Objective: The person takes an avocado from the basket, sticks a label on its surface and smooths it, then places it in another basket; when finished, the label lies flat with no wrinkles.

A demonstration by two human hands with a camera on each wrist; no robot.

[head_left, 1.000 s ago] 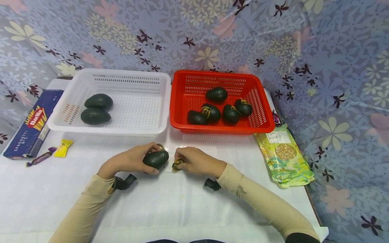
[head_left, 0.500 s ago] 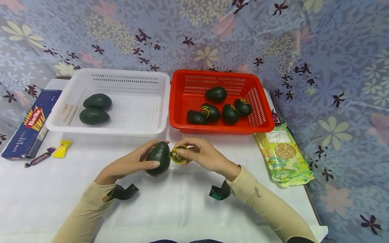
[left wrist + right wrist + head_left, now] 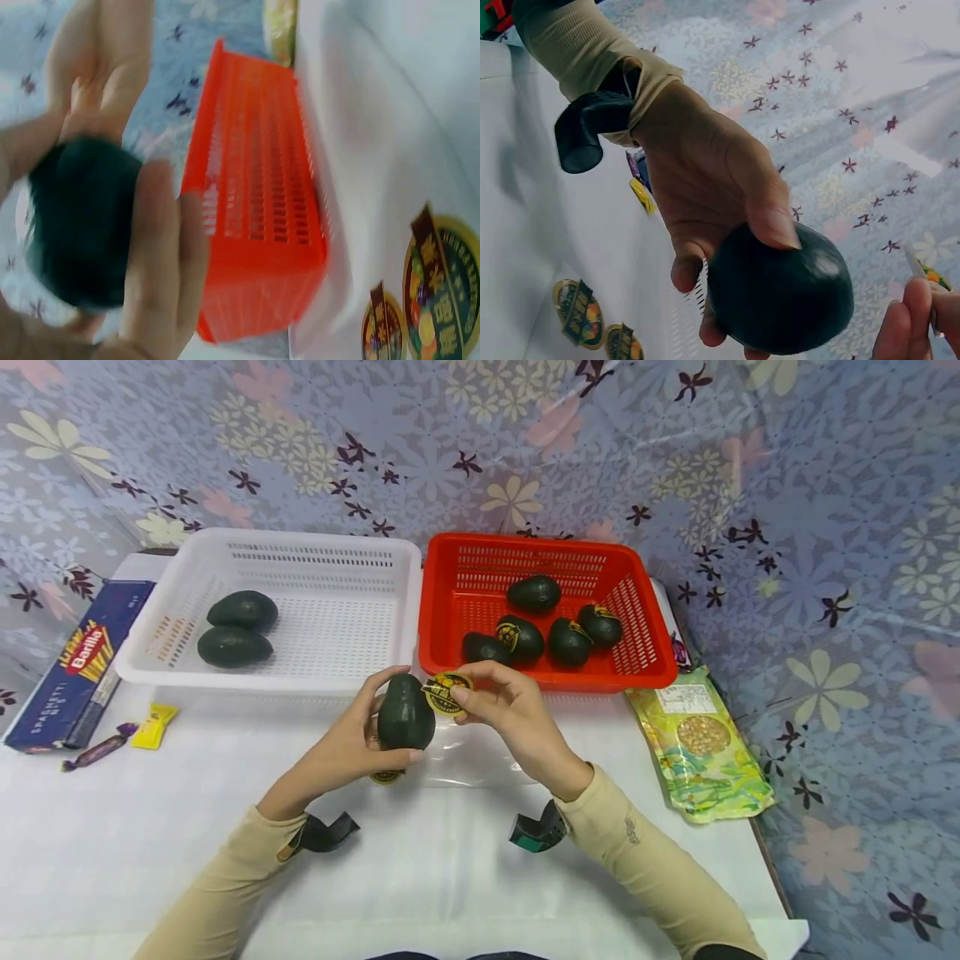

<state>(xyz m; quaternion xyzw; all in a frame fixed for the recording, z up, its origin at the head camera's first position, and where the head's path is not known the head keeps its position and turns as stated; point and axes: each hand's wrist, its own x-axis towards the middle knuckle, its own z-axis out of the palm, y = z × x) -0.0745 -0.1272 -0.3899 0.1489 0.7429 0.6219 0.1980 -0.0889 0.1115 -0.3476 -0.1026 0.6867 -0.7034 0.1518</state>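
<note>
tabletop (image 3: 420, 881) carries all that you work with. along its far edge stand two baskets: to the left the white basket (image 3: 337, 622), holding two avocados (image 3: 242, 612) with no label showing, and to the right the red basket (image 3: 476, 606), holding five more avocados (image 3: 534, 594), some wearing yellow-black labels (image 3: 510, 636). by the left edge lies the spaghetti box (image 3: 75, 681); by the right edge, the green bag (image 3: 705, 747).

your left hand (image 3: 341, 739) grasps the avocado (image 3: 406, 714), fingers and thumb wrapped about its sides, lifted before the white basket's near right corner. your right hand (image 3: 517, 714) pinches the sticker (image 3: 447, 693) near the fruit's narrow end; the right wrist view shows a gap between the two.

against half a second ago, both hands have come farther toward the far edge, the sticker sits by the fruit's narrow top rather than its side, and another sticker (image 3: 387, 776) shows below your left hand. judging by this, fruit and sticker are being lined up, but labelling isn't done yet.
</note>
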